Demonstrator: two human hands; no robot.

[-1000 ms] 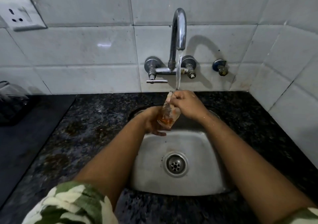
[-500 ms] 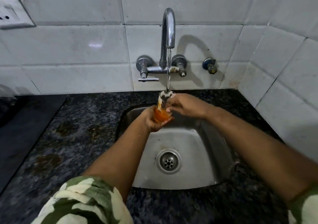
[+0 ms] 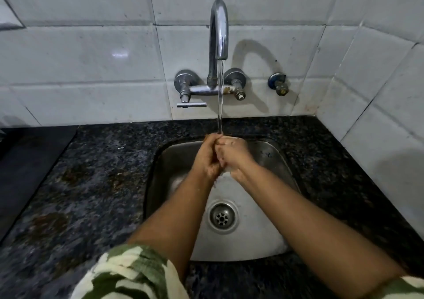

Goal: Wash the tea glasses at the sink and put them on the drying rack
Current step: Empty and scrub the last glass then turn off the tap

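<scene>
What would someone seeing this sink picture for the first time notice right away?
First the stream of water falling from the curved chrome tap on the tiled wall, straight onto two hands clasped together over the steel sink. The left hand and right hand press so tightly that any glass between them is hidden. Around the basin lies a dark speckled stone counter.

Both forearms reach to mid-frame, left hand (image 3: pixel 206 156) and right hand (image 3: pixel 232 155) clasped together (fingers curled, wet).

Tap (image 3: pixel 219 30) behind sink (image 3: pixel 278 161); hands (image 3: pixel 220 155) over sink
</scene>
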